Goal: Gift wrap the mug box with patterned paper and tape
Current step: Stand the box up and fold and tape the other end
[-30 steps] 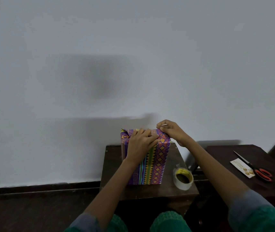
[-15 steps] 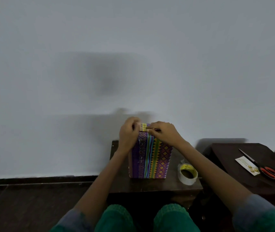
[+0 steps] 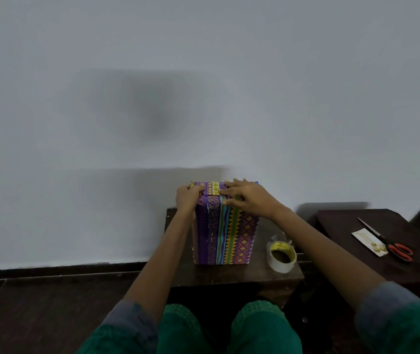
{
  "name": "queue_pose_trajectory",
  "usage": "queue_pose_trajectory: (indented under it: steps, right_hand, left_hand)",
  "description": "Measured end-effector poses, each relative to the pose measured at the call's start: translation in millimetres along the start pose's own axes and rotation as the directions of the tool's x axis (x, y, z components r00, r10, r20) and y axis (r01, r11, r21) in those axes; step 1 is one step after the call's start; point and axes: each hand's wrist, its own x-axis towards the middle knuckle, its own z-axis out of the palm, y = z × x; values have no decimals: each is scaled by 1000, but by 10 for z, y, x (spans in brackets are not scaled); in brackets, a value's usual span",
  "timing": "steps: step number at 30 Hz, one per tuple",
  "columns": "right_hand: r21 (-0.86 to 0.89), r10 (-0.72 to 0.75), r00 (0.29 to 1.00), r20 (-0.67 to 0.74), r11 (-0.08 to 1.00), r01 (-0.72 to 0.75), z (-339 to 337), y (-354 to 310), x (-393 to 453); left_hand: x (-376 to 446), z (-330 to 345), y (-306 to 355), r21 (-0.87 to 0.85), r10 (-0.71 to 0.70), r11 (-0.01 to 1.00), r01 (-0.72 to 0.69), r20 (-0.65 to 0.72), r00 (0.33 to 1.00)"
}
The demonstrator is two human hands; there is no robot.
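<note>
The mug box stands upright on a small dark stool, covered in purple, yellow and green patterned paper. My left hand grips its top left corner, fingers curled over the edge. My right hand lies flat over the top right, fingers pressing the folded paper down along the front upper edge. A strip of the yellow patterned top shows between the two hands. A roll of clear tape with a yellow core lies on the stool, just right of the box.
A second dark table stands to the right with red-handled scissors and a small white card on it. A plain white wall rises close behind the stool. Dark floor spreads to the left; my knees in green sit below.
The left hand has slid from the top middle to the top left corner. The right hand has spread flat over the top right edge. The box now faces me more squarely.
</note>
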Motion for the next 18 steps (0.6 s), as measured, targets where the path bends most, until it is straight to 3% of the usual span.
queue_pose_trajectory:
  steps: [4,6,8,10,12,13,16,18]
  right_hand:
    - [-41,-36,992,117,998,41,-131,63,55]
    - [-53,-43,988,146,997,51,-177,77,103]
    - [-57,-40,986,165,997,50,-207,87,152]
    - [-56,-41,986,161,997,50,-221,91,204]
    - [-45,-40,990,136,998,46,-221,96,265]
    - [-45,-37,992,123,998,43,-216,100,291]
    - [-47,-31,995,94,998,35,-209,118,288]
    - [43,-42,999,-35,998,44,-193,139,177]
  left_hand:
    - [59,26,44,61,-8,998,9,-25,1000]
    - [33,28,72,206,72,976,-72,8,997]
    - [-42,-8,86,494,323,811,-313,68,944]
    - [-150,-46,97,594,602,502,-629,282,747]
    - [-197,-29,68,565,640,259,-784,507,577]
    - [-205,-10,48,574,623,204,-793,548,558]
    - [-220,41,62,618,624,184,-764,527,577]
    - [-197,34,75,623,653,146,-768,523,548]
